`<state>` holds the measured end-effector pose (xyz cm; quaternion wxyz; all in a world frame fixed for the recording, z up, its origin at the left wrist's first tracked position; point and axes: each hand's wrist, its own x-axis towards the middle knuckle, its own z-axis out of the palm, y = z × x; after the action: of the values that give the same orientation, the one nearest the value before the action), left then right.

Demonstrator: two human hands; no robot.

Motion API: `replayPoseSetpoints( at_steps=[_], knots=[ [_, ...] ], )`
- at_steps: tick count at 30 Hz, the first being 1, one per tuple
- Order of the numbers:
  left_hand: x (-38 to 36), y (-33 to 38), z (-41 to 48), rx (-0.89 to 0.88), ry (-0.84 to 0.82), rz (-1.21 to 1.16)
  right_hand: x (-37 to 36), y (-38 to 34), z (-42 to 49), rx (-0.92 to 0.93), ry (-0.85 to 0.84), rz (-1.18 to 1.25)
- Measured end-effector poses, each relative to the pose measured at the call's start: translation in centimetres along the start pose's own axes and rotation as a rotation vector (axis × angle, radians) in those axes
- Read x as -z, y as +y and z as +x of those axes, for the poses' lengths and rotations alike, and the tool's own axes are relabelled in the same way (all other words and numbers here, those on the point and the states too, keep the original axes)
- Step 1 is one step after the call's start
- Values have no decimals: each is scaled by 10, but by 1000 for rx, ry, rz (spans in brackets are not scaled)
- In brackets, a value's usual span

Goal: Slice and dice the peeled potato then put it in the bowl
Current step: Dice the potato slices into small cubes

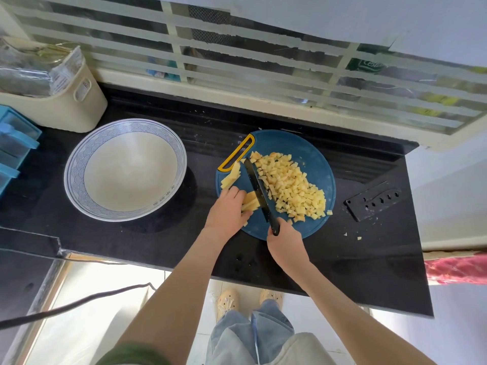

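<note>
White bowl (pixel 79 159) sits at nine o'clock of the board (pixel 322 162), near for the transfer, no potato in it yet. My left hand (pixel 226 210) curls its fingers (pixel 237 193) over the sticks (pixel 250 201), pinning them against rolling. Knife (pixel 257 188) stands just right of them, my right hand (pixel 286 246) gripping its handle at six o'clock. Dice (pixel 292 185) lie heaped at three o'clock, I judge to keep cutting room free.
</note>
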<state>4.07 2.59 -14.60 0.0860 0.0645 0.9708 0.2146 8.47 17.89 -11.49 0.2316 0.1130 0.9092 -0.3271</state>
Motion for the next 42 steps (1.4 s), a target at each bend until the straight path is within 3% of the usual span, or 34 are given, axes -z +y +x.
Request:
replayPoseSetpoints(
  at_steps=[22,30,42],
  knots=[
    [-6,-5,0,-66,19,8,-17,-9,19,-87,-14,-71],
    [-8,3,-2,33,-3,-91,-9,-14,18,-67,89,33],
    [-4,13,6,15,-4,-85,-12,-7,3,-61,46,-55]
  ],
)
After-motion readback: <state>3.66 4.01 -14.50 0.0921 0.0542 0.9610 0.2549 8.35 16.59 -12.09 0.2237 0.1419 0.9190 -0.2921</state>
